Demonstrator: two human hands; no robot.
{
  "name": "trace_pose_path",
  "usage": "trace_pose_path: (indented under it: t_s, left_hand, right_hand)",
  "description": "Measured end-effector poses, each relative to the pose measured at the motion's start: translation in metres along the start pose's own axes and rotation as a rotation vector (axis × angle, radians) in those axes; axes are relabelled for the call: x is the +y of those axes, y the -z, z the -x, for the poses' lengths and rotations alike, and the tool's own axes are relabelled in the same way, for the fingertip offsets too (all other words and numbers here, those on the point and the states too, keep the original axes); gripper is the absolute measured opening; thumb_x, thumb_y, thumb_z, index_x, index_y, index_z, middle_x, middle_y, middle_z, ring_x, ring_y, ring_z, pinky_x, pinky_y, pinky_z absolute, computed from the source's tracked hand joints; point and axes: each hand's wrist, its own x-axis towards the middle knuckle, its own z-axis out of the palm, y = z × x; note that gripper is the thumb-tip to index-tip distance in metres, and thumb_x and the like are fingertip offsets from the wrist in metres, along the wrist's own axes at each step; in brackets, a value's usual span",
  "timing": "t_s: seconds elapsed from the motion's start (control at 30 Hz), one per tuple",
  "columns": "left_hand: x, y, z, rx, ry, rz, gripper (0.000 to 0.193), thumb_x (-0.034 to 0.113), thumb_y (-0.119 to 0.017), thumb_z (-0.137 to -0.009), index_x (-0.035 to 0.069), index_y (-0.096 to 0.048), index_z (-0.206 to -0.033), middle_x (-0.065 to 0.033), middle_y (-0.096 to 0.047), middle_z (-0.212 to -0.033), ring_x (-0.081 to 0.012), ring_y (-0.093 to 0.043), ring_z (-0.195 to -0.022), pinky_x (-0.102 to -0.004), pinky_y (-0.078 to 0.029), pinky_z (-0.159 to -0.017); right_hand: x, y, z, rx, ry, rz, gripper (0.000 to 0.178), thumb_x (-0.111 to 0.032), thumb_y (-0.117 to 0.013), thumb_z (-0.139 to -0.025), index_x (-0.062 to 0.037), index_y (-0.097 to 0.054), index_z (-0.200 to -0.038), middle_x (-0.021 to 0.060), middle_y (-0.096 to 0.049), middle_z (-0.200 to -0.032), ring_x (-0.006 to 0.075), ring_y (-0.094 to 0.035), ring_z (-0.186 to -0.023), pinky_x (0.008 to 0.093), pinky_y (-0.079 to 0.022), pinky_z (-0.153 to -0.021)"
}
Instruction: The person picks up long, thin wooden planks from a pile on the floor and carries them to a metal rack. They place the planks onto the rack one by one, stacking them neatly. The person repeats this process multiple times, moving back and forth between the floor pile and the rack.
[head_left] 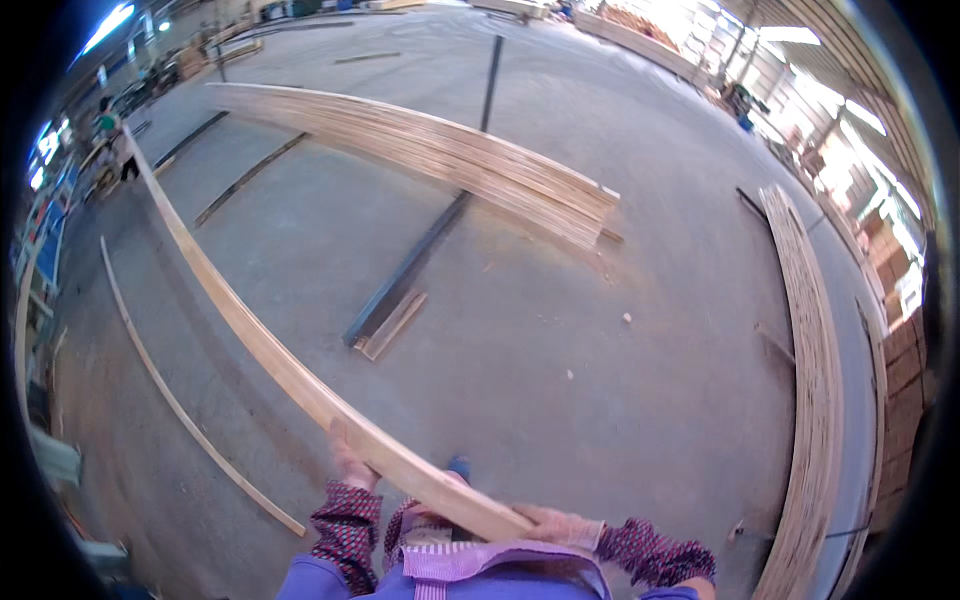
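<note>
Long pale wooden plank [300,380] is held in both hands, near end at the right hand, rest running forward and left of the left hand far down the floor. Left hand [352,462] is partly closed on the plank's near-side edge, some fingers hidden by the wood. Right hand [562,527] is curled over the near end, thumb side on top; full finger wrap can't be told. Person in a green top [107,122] stands by the far end; contact unclear. Left of the left hand, a thin pale wooden strip [165,385] lies roughly alongside the plank, apart from it. Ahead of the hands, a short pale wooden offcut [393,325] sits beside a dark straight bar [410,270]; farther on, a layered stack of pale boards [430,150] crosses that bar. Grey concrete floor [520,350] stretches from the right hand to a long board pile [812,380] well off to its right.
</note>
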Motion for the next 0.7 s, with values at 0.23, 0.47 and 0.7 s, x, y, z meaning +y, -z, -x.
trace_pose_path:
  t_s: [0.23,0.47,0.7]
  left_hand:
    - [-0.099,-0.259,-0.167,0.096,-0.046,-0.025,0.062,0.061,-0.048,-0.085,0.013,-0.045,-0.126,-0.0091,-0.053,-0.111,-0.028,-0.054,-0.101,-0.0473,-0.047,-0.085]
    - [-0.191,-0.5,-0.35,0.126,-0.07,-0.233,0.075,0.067,-0.04,-0.086,0.012,-0.037,-0.138,-0.0115,-0.049,-0.129,-0.0302,-0.052,-0.112,-0.0476,-0.044,-0.093]
    - [-0.26,-0.69,-0.531,0.107,0.025,-0.184,0.078,0.071,-0.036,-0.086,0.014,-0.033,-0.14,-0.0119,-0.045,-0.134,-0.0328,-0.049,-0.116,-0.0502,-0.04,-0.097]
  right_hand:
    - [-0.003,0.312,-0.024,0.043,-0.133,0.062,0.087,-0.048,-0.064,-0.076,0.0012,-0.032,-0.14,0.0212,-0.047,-0.132,0.0281,-0.047,-0.12,0.0346,-0.038,-0.1]
    - [-0.01,0.631,-0.073,0.003,-0.114,-0.105,0.085,-0.048,-0.066,-0.074,-0.0017,-0.036,-0.138,0.0191,-0.053,-0.125,0.0265,-0.053,-0.113,0.0339,-0.041,-0.096]
    - [-0.02,0.896,-0.133,0.099,-0.221,0.061,0.084,-0.047,-0.069,-0.069,-0.0057,-0.04,-0.137,0.0184,-0.055,-0.123,0.028,-0.055,-0.112,0.0364,-0.042,-0.096]
